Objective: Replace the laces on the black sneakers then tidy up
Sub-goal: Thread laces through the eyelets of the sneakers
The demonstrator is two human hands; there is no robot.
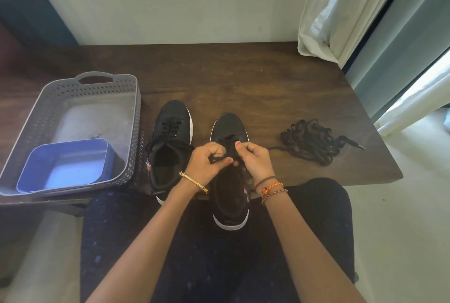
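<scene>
Two black sneakers with white soles stand on the dark wooden table, toes pointing away from me. The left sneaker (170, 142) is laced and untouched. The right sneaker (230, 195) hangs with its heel over the table's near edge. My left hand (207, 161) and my right hand (253, 160) meet over its tongue, each pinching a strand of its black lace (227, 150). A loose heap of black laces (310, 140) lies on the table to the right of the shoes.
A grey perforated basket (136, 117) stands at the table's left end with a blue tub (65, 163) inside it. A white curtain (341, 10) hangs at the table's far right corner. My lap in dark trousers lies under the near edge.
</scene>
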